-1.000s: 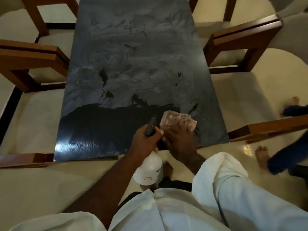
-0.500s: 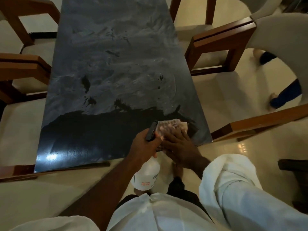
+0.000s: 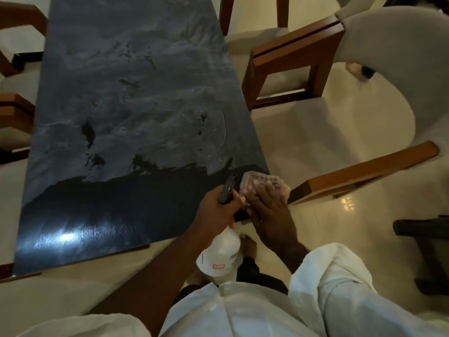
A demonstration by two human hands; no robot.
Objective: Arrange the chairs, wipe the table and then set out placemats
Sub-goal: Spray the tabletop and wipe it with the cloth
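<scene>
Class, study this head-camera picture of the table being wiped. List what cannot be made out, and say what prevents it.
Head view:
Spray bottle label: print too small and blurred to read.
Cloth: mostly covered by the right hand; pattern blurred.
Table: far end cut off by the top edge.
Dark object at right: too dim to identify, cut by the frame edge.

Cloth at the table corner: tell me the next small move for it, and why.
Probably slide the cloth away from the near right corner into the hazy, streaked area of the table. The right hand presses flat on it there, and only the near strip looks dark and wiped.
</scene>
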